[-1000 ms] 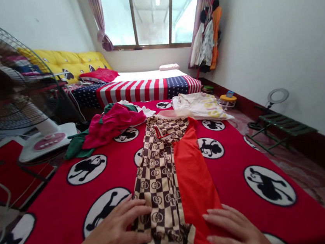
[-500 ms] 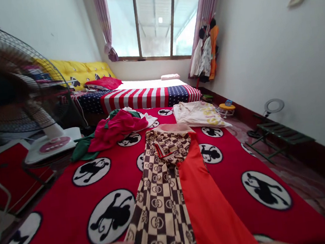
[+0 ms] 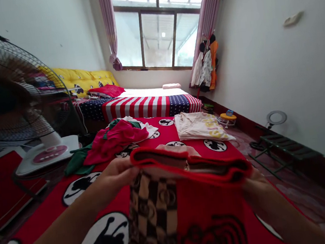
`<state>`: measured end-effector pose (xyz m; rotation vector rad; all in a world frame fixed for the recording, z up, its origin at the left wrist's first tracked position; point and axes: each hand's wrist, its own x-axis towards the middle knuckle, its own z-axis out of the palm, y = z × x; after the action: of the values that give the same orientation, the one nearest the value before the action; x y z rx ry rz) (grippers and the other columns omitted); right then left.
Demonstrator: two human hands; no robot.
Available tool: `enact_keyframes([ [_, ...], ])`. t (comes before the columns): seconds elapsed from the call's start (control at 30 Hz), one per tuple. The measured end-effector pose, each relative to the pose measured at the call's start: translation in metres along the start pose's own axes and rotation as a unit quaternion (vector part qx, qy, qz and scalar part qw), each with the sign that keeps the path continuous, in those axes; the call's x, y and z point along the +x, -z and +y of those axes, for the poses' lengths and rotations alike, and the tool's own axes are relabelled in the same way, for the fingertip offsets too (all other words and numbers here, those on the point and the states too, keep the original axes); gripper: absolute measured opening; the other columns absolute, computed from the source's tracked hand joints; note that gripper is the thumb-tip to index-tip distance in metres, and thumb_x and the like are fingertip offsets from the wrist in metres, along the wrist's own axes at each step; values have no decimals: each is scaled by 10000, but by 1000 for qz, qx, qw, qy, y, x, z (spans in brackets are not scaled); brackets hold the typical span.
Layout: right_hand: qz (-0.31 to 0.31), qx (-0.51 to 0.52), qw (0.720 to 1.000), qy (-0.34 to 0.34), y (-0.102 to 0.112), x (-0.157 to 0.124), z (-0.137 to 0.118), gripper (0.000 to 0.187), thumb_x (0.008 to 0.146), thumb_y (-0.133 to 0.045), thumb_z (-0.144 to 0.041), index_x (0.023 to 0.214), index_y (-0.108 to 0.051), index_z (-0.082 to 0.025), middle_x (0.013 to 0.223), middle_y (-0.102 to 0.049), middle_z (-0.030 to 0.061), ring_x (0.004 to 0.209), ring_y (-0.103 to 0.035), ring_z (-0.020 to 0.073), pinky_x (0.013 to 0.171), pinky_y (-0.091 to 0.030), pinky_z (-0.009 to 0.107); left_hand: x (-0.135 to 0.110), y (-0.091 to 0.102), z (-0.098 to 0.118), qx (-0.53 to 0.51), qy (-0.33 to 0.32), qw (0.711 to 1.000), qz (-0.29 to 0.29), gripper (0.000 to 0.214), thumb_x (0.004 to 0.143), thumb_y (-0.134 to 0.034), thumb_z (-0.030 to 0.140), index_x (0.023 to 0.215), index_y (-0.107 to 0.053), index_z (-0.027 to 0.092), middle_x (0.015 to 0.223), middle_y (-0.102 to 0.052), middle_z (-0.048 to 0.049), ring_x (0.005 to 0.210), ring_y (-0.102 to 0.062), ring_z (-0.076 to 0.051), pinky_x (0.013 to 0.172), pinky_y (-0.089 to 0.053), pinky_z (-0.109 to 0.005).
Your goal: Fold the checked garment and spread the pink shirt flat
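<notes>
Both hands have raised the checkered-and-red garment [image 3: 155, 216], which half a second ago lay flat; its near end now stands up, folded, above the monkey-print red blanket [image 3: 232, 151]. At far left, the standing fan's white base [image 3: 50, 154] rests below a wire cage [image 3: 14, 88] enclosing blurred blades. Beside it, green cloth [image 3: 80, 160] and a crumpled magenta garment [image 3: 113, 143] lie heaped on the blanket. Nearer, the left hand [image 3: 121, 176] is narrowed to a pinch on the left corner of the garment's thick red edge. That edge runs across to the right hand [image 3: 255, 188], closed on the opposite end (its fingers are blurred and partly hidden). Beyond, a white T-shirt with yellow lettering [image 3: 201, 125] lies spread. Farther right, a small blue object [image 3: 229, 112] sits on the orange-topped stool [image 3: 228, 118], and a ring light [image 3: 277, 117] stands near a green slatted bench [image 3: 291, 146].
</notes>
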<state>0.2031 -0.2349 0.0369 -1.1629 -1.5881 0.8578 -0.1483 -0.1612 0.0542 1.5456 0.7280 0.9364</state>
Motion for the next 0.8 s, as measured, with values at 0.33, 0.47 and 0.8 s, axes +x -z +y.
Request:
enact_keyframes([
  [0.33, 155, 203, 931, -262, -27, 92, 109, 411, 707, -717, -280, 1073, -535, -238, 837, -737, 19, 797, -709, 220, 677, -562, 299, 119, -5, -113, -79, 161, 969, 172, 716, 492, -879, 280, 1120, -566, 137, 937, -715, -89, 886, -669, -218, 740, -514, -268],
  [0.47, 146, 195, 938, -247, -25, 86, 115, 441, 708, -684, -266, 1109, -504, -231, 805, -732, 13, 788, -704, 216, 702, -552, 299, 110, -6, -114, -78, 126, 976, 157, 808, 571, -809, 323, 1292, -488, 150, 888, -718, -62, 784, -673, -202, 661, -509, -271],
  [0.8, 109, -475, 873, 9, -31, 81, 60, 357, 879, -482, -266, 1220, -567, -202, 1218, -598, 122, 1099, -566, 284, 902, -457, 432, 105, -22, -80, 348, -116, 923, 117, 312, 880, -504, 315, 1121, -661, 194, 1126, -637, -75, 1031, -603, -203, 876, -497, -309],
])
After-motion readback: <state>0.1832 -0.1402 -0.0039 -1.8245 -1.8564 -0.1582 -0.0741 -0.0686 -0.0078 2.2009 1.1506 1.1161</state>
